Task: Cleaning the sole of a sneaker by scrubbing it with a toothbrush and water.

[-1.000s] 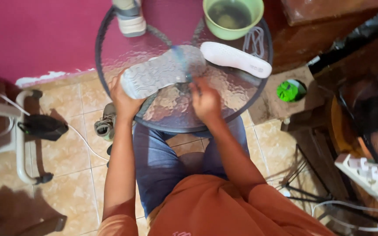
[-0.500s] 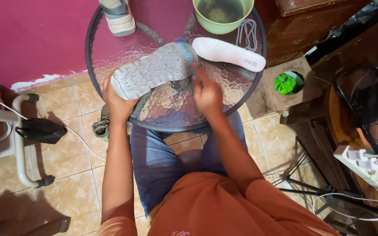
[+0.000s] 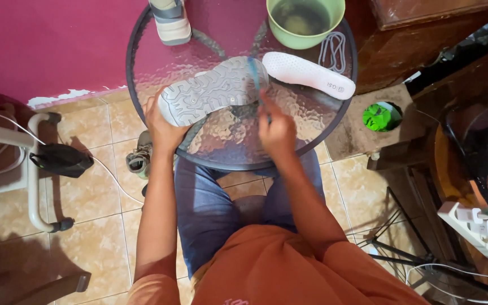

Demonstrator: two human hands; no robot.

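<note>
A tiled floor and a magenta wall frame a round glass table. Nearest, the left hand grips the heel of a grey shoe, held sole-up over the glass. The right hand is closed around a brush, its bristles at the shoe's toe; the handle is blurred and mostly hidden. Beyond lie one white insole and one coil of laces. Farthest, a second shoe and one green bowl are cut off by the top edge.
</note>
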